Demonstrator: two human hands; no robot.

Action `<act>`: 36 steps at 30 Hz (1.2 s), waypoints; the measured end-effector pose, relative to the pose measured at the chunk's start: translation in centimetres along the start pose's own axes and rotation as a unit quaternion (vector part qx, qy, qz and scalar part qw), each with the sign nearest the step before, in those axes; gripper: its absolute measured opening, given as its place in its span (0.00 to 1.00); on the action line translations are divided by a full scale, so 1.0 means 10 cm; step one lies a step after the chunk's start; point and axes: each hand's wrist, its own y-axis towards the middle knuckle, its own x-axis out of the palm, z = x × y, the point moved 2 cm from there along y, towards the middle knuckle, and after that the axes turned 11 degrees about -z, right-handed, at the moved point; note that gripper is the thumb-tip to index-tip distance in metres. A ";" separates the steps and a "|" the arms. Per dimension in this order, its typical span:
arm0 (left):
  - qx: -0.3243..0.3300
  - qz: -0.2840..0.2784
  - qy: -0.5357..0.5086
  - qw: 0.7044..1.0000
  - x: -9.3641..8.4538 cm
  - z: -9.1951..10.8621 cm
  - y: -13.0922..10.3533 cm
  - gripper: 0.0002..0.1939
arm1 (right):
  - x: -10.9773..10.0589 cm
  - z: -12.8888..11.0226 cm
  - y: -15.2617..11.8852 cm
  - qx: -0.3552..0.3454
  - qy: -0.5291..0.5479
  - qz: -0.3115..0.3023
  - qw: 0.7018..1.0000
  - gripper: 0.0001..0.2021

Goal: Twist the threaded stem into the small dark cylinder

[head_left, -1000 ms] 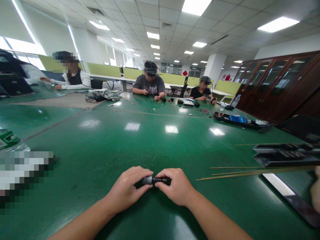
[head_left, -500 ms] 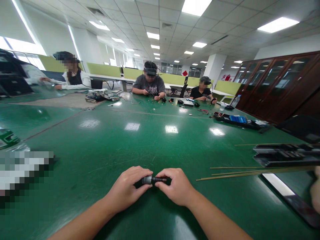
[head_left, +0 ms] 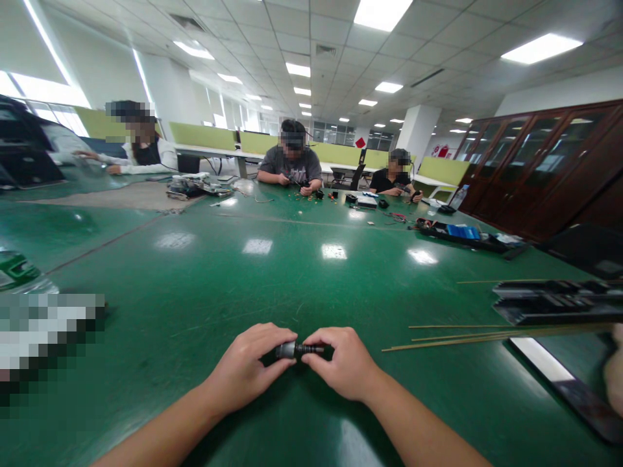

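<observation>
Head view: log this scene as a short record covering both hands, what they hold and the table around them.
Left hand: grips silver cylinder
Right hand: pinches dark ribbed shaft
Alignment: cylinder and shaft roughly in line, end to end; whether fastened, cannot tell
Table: glossy, green
Right side: thin yellowish rods, black channel-shaped pieces
Left side: green-labelled bottle
Far side: at least three people
</observation>
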 end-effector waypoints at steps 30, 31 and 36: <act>0.000 0.000 0.008 1.000 -0.01 -0.01 -0.01 0.16 | -0.01 0.02 -0.02 0.005 0.005 -0.003 1.000 0.05; 0.000 -0.001 0.009 1.000 -0.01 -0.01 -0.01 0.16 | -0.01 0.02 -0.02 0.005 0.006 -0.003 1.000 0.05; -0.003 0.001 0.010 1.000 -0.01 -0.03 -0.03 0.16 | -0.02 0.02 -0.01 0.003 0.008 -0.002 1.000 0.05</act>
